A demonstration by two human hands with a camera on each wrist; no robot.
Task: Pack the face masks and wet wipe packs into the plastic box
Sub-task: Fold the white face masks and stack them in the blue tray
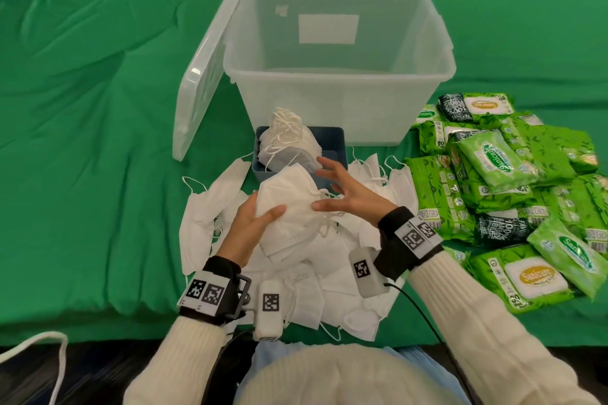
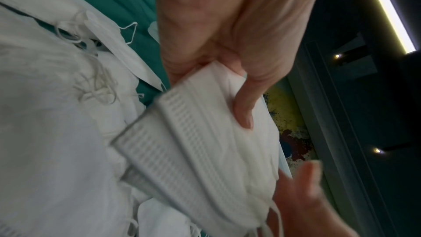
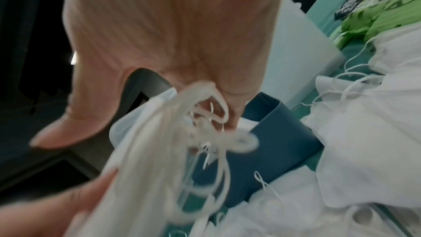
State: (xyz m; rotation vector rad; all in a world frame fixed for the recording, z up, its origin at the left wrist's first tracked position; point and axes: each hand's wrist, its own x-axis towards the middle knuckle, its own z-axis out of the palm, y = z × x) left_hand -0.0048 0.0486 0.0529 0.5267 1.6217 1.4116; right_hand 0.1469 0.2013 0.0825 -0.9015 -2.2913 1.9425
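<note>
My left hand grips a stack of white face masks just above the loose mask pile, thumb on top. In the left wrist view the thumb presses the stack. My right hand touches the stack's right side with straight, spread fingers, where the ear loops bunch. The clear plastic box stands open behind and looks bare inside. Green wet wipe packs lie heaped at the right.
The box lid leans upright against the box's left side. A small blue bin holding more masks stands between the box and my hands. Green cloth covers the table. Chair backs line the far edge.
</note>
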